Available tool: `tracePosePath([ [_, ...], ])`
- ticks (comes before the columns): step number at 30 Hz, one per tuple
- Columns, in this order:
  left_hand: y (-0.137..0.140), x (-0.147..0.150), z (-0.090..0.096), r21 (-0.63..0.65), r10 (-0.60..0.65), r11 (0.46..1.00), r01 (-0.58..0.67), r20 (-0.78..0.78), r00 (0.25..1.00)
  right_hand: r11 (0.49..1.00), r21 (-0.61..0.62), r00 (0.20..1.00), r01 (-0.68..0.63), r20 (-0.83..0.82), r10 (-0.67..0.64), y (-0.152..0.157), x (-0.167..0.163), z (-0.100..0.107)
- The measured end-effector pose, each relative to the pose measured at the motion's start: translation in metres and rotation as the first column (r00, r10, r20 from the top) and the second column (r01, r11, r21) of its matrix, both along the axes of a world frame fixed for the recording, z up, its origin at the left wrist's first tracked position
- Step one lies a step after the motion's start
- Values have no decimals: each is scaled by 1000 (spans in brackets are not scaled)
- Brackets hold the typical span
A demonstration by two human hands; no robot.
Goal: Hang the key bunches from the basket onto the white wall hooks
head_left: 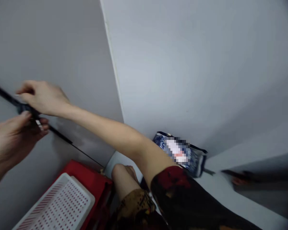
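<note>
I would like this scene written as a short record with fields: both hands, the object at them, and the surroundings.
Left hand: holds the long black object, thumb on top
Right hand: just above the left hand, fingers curled; contact with the object unclear
Object: slanting, with a much thinner lower end
Lower left: white perforated basket over a red item
Right of the arm: blue-and-white bag, partly pixelated
Picture quality: blurred

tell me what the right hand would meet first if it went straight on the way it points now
Likely the black rod, just ahead of the right hand in the picture; the grey wall lies behind. Depth is unclear, so the hand might pass in front instead.
</note>
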State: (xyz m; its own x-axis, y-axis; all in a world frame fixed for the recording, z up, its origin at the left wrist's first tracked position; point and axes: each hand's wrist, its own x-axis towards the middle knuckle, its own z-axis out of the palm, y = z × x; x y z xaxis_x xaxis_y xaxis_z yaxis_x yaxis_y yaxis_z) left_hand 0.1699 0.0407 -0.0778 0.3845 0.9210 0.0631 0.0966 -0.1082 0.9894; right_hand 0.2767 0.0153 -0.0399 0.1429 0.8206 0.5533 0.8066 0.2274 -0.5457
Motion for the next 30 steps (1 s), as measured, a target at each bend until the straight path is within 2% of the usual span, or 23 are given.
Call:
tracePosePath([
  [1,-8,1,10,-4,-49,999,49,90,995,998,63,1000,-7,-4,8,0,0,6],
  [4,-21,3,32,-20,-134,990,140,173,976,978,209,998,9,-66,5,6,0,20],
  [8,-9,4,51,17,-121,993,120,265,957,957,290,976,-10,-204,72,25,0,39],
  [13,-2,-5,63,111,-77,993,37,382,921,938,340,961,-64,-234,150,33,-16,61],
  [19,7,-16,83,128,-45,992,-10,416,908,948,318,964,-4,-250,88,50,-31,83],
  [23,12,-21,87,102,-30,995,-12,409,912,946,317,988,68,-154,-19,56,-39,87],
  [30,5,-27,74,-44,-50,997,66,298,953,933,320,985,163,-3,-171,51,-47,78],
])
